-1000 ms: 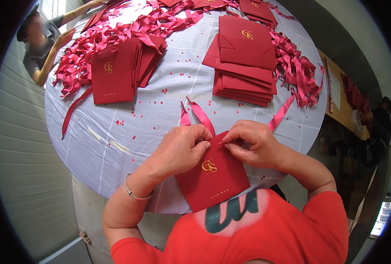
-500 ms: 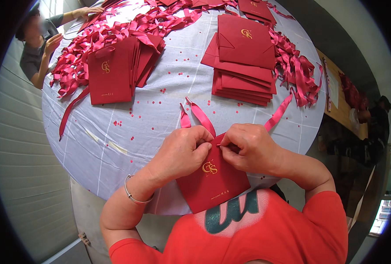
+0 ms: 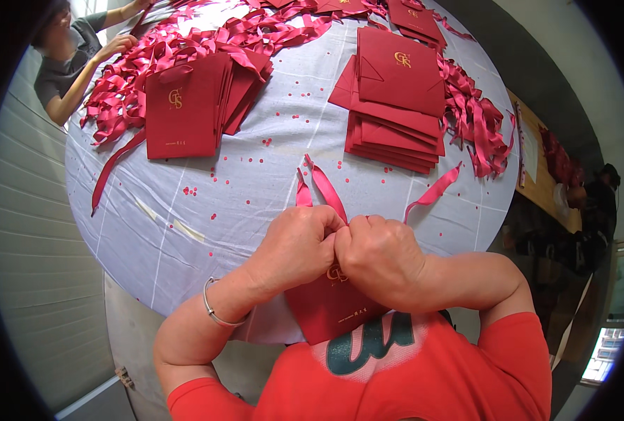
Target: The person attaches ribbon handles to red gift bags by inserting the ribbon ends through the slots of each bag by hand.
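Note:
A small red paper gift bag (image 3: 333,312) with a gold emblem lies at the table's near edge against my shirt. My left hand (image 3: 299,242) is closed at the bag's top edge, thumb and fingers pinched together. Close against it, my right hand (image 3: 382,261) is also closed, pinching a pink ribbon; its fingertips are largely hidden. Two pink ribbon ends (image 3: 327,191) stick out beyond my left hand. Another length of ribbon (image 3: 435,191) trails to the right past my right hand. Both hands cover the bag's upper part.
Red bags (image 3: 182,116) lean in a stack at the left, beside a heap of pink ribbons (image 3: 122,105). More flat bags (image 3: 400,77) are piled at the right, with ribbons (image 3: 477,123) alongside. Red dots speckle the white tablecloth (image 3: 256,193). A co-worker (image 3: 73,67) handles material far left.
My right hand has shifted left and turned over the bag's top, meeting my left hand. The right-hand ribbon now lies further out from it. The co-worker's hands have moved.

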